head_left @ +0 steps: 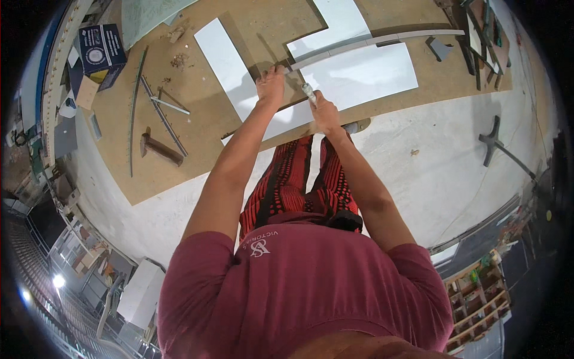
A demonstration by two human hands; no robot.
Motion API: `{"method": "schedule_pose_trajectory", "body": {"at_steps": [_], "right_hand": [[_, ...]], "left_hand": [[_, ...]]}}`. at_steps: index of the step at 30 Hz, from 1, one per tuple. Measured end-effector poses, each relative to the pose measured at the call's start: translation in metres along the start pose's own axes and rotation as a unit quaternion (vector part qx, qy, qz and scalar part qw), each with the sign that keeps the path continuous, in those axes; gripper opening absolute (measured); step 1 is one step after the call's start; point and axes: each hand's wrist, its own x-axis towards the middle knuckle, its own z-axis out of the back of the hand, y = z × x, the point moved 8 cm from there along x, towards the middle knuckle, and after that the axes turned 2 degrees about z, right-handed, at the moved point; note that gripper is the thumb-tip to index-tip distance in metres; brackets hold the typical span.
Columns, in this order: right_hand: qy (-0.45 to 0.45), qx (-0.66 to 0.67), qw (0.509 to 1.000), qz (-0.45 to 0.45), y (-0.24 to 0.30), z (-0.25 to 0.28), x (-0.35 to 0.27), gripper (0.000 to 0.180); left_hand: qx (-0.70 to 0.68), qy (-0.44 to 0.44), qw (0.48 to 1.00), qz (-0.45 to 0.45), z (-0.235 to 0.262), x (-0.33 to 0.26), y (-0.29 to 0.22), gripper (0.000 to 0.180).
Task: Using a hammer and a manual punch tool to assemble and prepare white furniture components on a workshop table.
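A large white sheet with cut-out gaps lies on a brown board in front of me. Across it runs a long, narrow grey strip, like a straightedge. My left hand rests at the strip's near left end, its fingers bent and pressing down there. In my right hand is a short, whitish, stick-shaped tool, gripped by closed fingers beside the sheet's inner edge. What kind of tool it is does not show clearly.
A hammer, thin dark strips and a pale short strip lie left on the brown board. A dark box stands far left. Offcuts pile far right; a black cross-shaped piece lies on the pale floor.
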Motion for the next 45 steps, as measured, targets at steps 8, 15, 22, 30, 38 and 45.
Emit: {"method": "schedule_pose_trajectory", "body": {"at_steps": [8, 15, 22, 30, 38, 45], "right_hand": [[0.017, -0.007, 1.000, -0.007, -0.021, -0.009, -0.040, 0.027], [0.000, 0.026, 0.999, 0.026, -0.018, -0.008, -0.029, 0.028], [0.028, -0.007, 1.000, 0.008, -0.008, 0.001, -0.003, 0.024], [0.051, -0.035, 0.998, -0.023, -0.039, -0.010, -0.061, 0.028], [0.004, -0.013, 1.000, 0.017, -0.025, -0.001, -0.042, 0.027], [0.012, -0.029, 0.998, 0.045, -0.013, 0.003, -0.012, 0.026]], "left_hand": [[0.027, -0.015, 1.000, 0.000, -0.006, -0.008, 0.003, 0.019], [-0.009, 0.022, 1.000, -0.001, -0.009, -0.005, 0.003, 0.018], [-0.008, 0.002, 1.000, -0.005, 0.000, -0.006, -0.003, 0.017], [-0.002, 0.059, 0.998, 0.012, -0.013, -0.013, -0.002, 0.017], [-0.029, 0.033, 0.999, -0.002, -0.017, -0.022, -0.003, 0.015], [-0.005, 0.016, 1.000, -0.006, -0.015, -0.016, -0.010, 0.017]]}}
